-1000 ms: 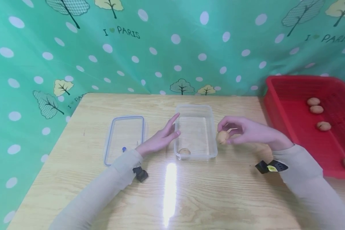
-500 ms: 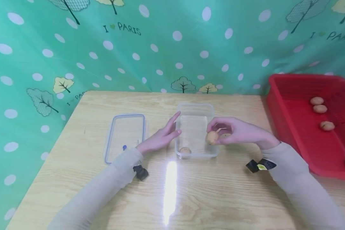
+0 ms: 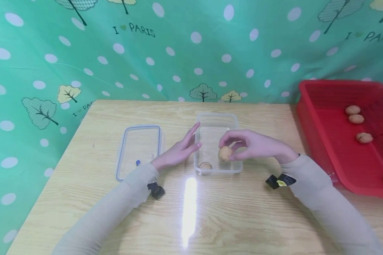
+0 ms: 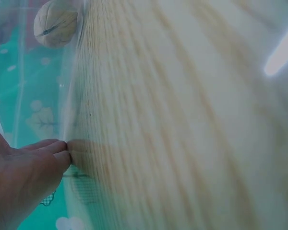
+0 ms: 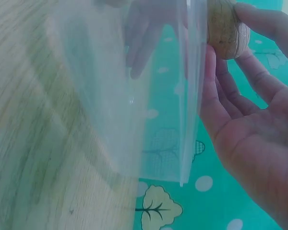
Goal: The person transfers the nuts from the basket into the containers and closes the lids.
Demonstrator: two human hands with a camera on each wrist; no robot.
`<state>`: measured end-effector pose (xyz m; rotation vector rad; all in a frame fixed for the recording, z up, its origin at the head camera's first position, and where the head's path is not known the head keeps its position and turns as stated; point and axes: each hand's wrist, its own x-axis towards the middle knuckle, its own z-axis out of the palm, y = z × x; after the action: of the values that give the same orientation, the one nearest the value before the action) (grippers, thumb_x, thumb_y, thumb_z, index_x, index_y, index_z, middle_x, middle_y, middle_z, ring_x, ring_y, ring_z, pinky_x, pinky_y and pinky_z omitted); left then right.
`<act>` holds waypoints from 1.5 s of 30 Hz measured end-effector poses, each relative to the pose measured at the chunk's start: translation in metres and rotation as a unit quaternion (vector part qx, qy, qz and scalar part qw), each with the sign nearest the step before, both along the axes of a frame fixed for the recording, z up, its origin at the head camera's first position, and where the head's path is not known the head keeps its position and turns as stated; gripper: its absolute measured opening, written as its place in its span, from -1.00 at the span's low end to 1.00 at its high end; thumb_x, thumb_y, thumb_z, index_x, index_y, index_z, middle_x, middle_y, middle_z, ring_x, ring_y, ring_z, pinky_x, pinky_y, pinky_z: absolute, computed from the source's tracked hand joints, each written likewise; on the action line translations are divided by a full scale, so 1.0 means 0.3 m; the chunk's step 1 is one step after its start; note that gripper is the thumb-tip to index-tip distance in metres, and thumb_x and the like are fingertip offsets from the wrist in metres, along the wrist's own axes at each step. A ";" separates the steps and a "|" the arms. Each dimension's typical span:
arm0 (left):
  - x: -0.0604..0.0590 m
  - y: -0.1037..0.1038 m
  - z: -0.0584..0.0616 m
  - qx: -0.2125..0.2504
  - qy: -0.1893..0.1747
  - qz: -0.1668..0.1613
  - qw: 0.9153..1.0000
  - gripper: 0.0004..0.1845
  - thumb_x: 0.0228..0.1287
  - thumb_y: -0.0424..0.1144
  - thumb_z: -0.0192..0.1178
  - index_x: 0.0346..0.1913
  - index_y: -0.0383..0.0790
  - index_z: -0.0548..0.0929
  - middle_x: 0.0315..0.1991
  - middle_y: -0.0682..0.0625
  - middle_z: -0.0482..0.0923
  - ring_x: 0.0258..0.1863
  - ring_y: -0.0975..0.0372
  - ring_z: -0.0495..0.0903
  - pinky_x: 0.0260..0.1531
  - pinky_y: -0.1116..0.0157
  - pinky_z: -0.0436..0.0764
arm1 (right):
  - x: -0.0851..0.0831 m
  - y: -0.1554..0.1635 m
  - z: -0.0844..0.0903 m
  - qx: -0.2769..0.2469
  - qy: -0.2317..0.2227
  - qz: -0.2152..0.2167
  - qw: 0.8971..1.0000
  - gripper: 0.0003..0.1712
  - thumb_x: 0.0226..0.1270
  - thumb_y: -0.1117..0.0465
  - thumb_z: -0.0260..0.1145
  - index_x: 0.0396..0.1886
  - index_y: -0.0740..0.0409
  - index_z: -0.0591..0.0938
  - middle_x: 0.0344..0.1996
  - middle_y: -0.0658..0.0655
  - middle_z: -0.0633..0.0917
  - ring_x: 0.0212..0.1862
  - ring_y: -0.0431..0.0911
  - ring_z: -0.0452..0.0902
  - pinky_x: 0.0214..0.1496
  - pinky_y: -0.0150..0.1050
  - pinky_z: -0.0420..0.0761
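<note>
Head view: right hand (image 3: 255, 145) pinches a walnut (image 3: 225, 153); flat left hand (image 3: 178, 152) touches the container (image 3: 217, 122).

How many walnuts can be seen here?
6: one round brown walnut held by the right hand over the clear plastic container, one inside it, four in the red plastic basket. More could be hidden.
</note>
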<state>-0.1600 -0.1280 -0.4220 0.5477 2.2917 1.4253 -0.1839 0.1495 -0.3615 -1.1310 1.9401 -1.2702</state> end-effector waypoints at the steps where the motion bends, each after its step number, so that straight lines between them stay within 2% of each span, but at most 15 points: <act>1: -0.001 -0.001 -0.004 -0.001 0.001 0.001 1.000 -0.25 0.53 -0.02 -0.10 0.54 0.22 -0.32 0.53 0.05 -0.28 0.44 0.00 0.02 0.36 -0.03 0.09 | 0.000 -0.005 -0.002 0.001 0.002 0.003 1.000 -0.59 0.15 0.40 0.42 0.01 0.31 0.55 -0.07 0.13 0.59 -0.03 -0.01 0.52 0.09 -0.15 0.57; 8: 0.000 -0.002 -0.003 -0.005 0.001 0.000 1.000 -0.26 0.51 0.07 -0.11 0.51 0.40 -0.32 0.53 0.08 -0.24 0.44 0.05 0.04 0.34 -0.05 0.14 | -0.001 -0.054 -0.020 0.010 0.005 0.017 1.000 -0.58 0.14 0.39 0.43 0.01 0.33 0.56 -0.07 0.11 0.60 -0.02 -0.01 0.52 0.10 -0.12 0.56; 16: 0.003 -0.002 0.000 -0.012 0.005 0.003 1.000 -0.31 0.55 0.01 -0.18 0.51 0.37 -0.31 0.53 0.16 -0.27 0.43 -0.01 0.04 0.30 -0.17 0.13 | -0.002 -0.144 -0.023 0.082 0.101 -0.018 0.991 -0.66 0.10 0.44 0.39 -0.07 0.28 0.61 -0.14 0.05 0.65 -0.05 -0.05 0.56 0.06 -0.10 0.58; 18: 0.002 -0.001 -0.004 -0.013 0.001 0.001 1.000 -0.32 0.57 -0.04 -0.20 0.53 0.30 -0.32 0.53 0.13 -0.28 0.44 -0.04 0.03 0.28 -0.21 0.13 | -0.003 -0.167 -0.033 0.091 0.094 -0.022 0.991 -0.65 0.09 0.44 0.40 -0.07 0.30 0.61 -0.14 0.07 0.65 -0.05 -0.03 0.57 0.04 -0.11 0.60; 19: 0.009 0.002 0.012 -0.012 -0.002 -0.001 1.000 -0.32 0.57 -0.05 -0.21 0.54 0.25 -0.33 0.53 0.10 -0.29 0.44 -0.05 0.02 0.28 -0.22 0.12 | -0.004 -0.176 -0.038 0.094 0.088 -0.024 0.991 -0.65 0.09 0.43 0.41 -0.08 0.30 0.62 -0.15 0.08 0.65 -0.06 -0.03 0.57 0.04 -0.12 0.60; 22: 0.010 0.005 0.005 -0.013 -0.003 -0.001 1.000 -0.32 0.58 -0.06 -0.22 0.54 0.23 -0.33 0.54 0.06 -0.27 0.43 -0.07 0.03 0.27 -0.24 0.12 | -0.012 -0.193 -0.057 0.100 0.061 -0.034 0.993 -0.62 0.07 0.44 0.43 -0.06 0.31 0.61 -0.13 0.09 0.65 -0.04 -0.02 0.58 0.04 -0.16 0.60; 25: 0.014 0.005 0.007 -0.013 0.002 0.000 1.000 -0.32 0.57 0.00 -0.22 0.54 0.27 -0.32 0.54 0.00 -0.21 0.42 -0.06 0.07 0.28 -0.22 0.13 | -0.023 -0.203 -0.070 0.110 0.044 -0.041 0.992 -0.60 0.07 0.42 0.44 -0.04 0.30 0.61 -0.11 0.10 0.65 -0.02 -0.01 0.59 0.05 -0.18 0.60; 26: 0.008 0.002 -0.010 -0.014 0.007 0.001 1.000 -0.32 0.56 0.02 -0.21 0.53 0.30 -0.32 0.54 -0.01 -0.19 0.42 -0.05 0.09 0.27 -0.22 0.14 | -0.025 -0.206 -0.072 0.116 0.040 -0.043 0.991 -0.59 0.08 0.41 0.43 -0.02 0.29 0.61 -0.10 0.10 0.65 -0.02 -0.01 0.59 0.05 -0.19 0.60; 32: 0.011 -0.002 -0.002 -0.012 0.013 -0.004 1.000 -0.31 0.55 0.07 -0.20 0.53 0.33 -0.33 0.53 -0.09 -0.15 0.41 -0.07 0.10 0.27 -0.23 0.15 | -0.030 -0.221 -0.078 0.141 0.010 -0.060 0.988 -0.59 0.12 0.36 0.42 0.02 0.28 0.61 -0.05 0.12 0.64 -0.02 -0.01 0.62 0.02 -0.26 0.61; 40: 0.012 0.000 0.002 -0.013 0.003 0.000 1.000 -0.33 0.56 0.04 -0.23 0.51 0.38 -0.33 0.54 0.03 -0.21 0.43 -0.02 0.05 0.28 -0.22 0.12 | -0.034 -0.220 -0.085 0.152 0.033 -0.051 0.987 -0.56 0.14 0.29 0.44 0.05 0.26 0.61 -0.06 0.08 0.67 -0.01 -0.06 0.58 0.10 -0.20 0.56; 45: 0.009 0.000 -0.006 -0.013 0.005 0.001 1.000 -0.33 0.55 0.08 -0.23 0.52 0.37 -0.33 0.54 0.05 -0.23 0.43 -0.03 0.06 0.28 -0.22 0.12 | -0.035 -0.215 -0.075 0.138 0.039 -0.051 0.988 -0.53 0.15 0.29 0.41 0.08 0.30 0.58 -0.01 0.14 0.64 0.05 0.02 0.55 0.14 -0.13 0.54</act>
<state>-0.1572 -0.1280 -0.4239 0.5469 2.3150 1.3945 -0.1944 0.0848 -0.3839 -0.9649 2.1776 -0.9801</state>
